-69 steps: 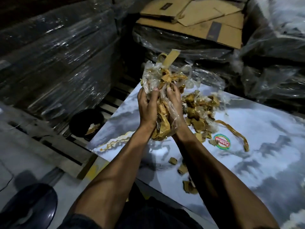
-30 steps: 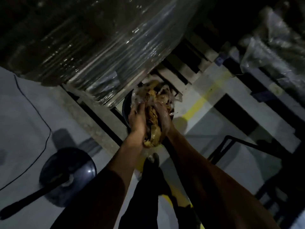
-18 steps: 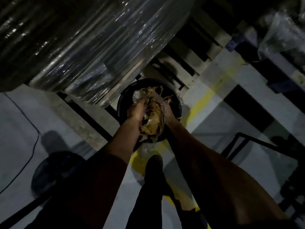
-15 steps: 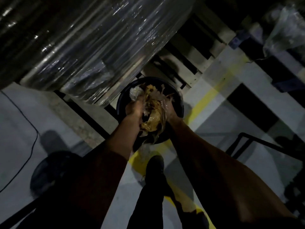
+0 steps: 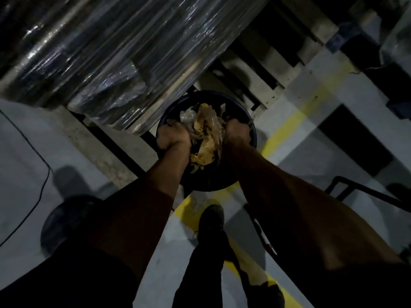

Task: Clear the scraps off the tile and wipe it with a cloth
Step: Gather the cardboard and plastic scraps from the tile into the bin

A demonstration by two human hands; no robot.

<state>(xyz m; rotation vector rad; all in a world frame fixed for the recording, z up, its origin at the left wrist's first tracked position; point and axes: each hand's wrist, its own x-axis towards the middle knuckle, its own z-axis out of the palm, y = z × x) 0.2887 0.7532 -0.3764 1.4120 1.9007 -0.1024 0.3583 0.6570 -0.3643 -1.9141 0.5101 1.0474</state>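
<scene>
Scraps (image 5: 204, 138) of brown tape and crumpled clear film hang in a loose bundle between both hands, directly over the open mouth of a black bucket (image 5: 252, 138) that stands on the grey floor (image 5: 333, 94). The left hand (image 5: 172, 136) is seen from the back, knuckles up, fingers curled down and in against the left side of the bundle. The right hand (image 5: 235, 131) is at the bundle's right side, also turned knuckles up, its fingers bent round the film; blur and dim light hide the fingertips, so how tightly either hand clamps cannot be told. The hands are apart, with the bundle filling the gap between them. Both sit within the bucket's rim as seen from above. The tile is out of view.

A pallet load wrapped in shiny plastic (image 5: 106, 52) rises just behind the bucket, on a wooden pallet (image 5: 262, 70). A yellow line (image 5: 295, 121) is painted across the floor and passes under the bucket. A dark shoe (image 5: 210, 218) stands on the floor below the bucket, and a thin cable (image 5: 42, 190) lies at the left
</scene>
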